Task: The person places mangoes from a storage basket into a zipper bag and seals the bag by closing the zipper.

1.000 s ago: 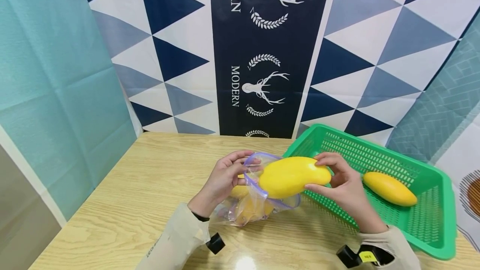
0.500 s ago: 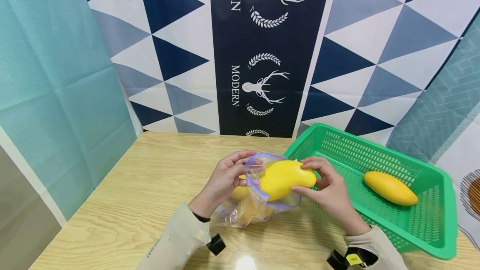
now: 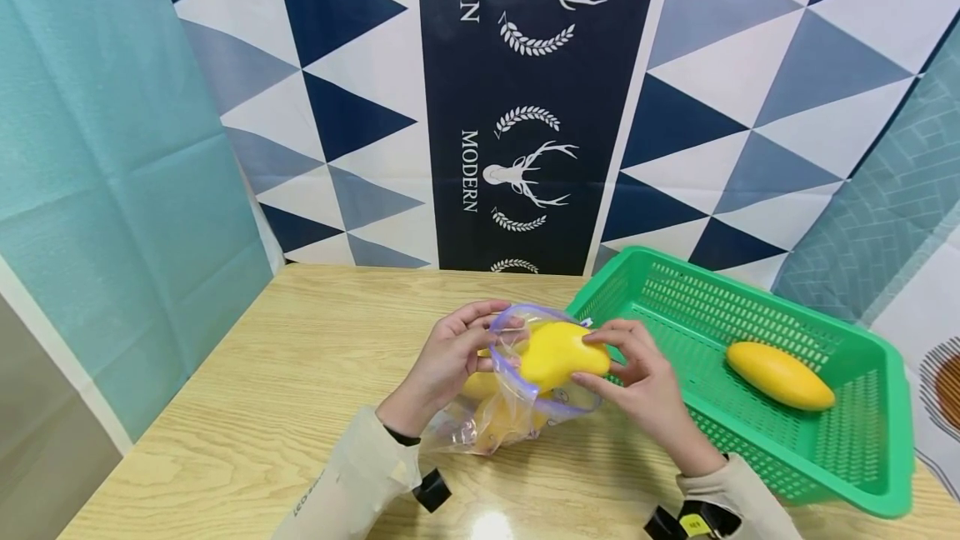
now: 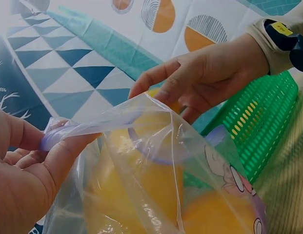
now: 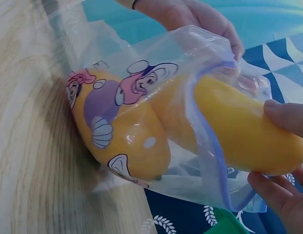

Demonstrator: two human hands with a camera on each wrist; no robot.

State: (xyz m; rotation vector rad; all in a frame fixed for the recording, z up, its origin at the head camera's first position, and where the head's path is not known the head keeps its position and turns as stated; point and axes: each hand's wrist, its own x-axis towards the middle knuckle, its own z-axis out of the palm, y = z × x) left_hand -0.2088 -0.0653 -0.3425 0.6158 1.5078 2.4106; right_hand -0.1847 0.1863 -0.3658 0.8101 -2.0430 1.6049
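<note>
Right hand [image 3: 637, 382]: thumb and fingers clamped on one end of a long yellow fruit [image 3: 562, 357], thumb on the near side, fingertips on the far side; the fruit's other end sits inside the mouth of a clear bag [image 5: 212, 134] with a purple rim, so from my seat I read it as part in, part out; the fruit lies tilted, running down into the bag.

Left hand [image 3: 453, 352]: on my left wrist feed the thumb and fingers pinch the bag's edge together, plastic gathered between them; in the head view the hand sits just left of the opening.

Inside the bag, more yellow fruit [image 5: 131, 144] shows through the plastic; folds and overlap keep me from counting it; cartoon figures and a shell are printed on the bag's side; its lower part rests on the wood-grain table [image 3: 300, 348].

Right of the bag I have a green perforated basket [image 3: 896, 440]; one yellow-orange fruit [image 3: 780, 376] lies in it, well apart from the right hand; behind the table hangs a cloth [image 3: 525, 90] with blue and white triangles, deer heads and the word MODERN; teal fabric [image 3: 127, 173] covers the left side.
</note>
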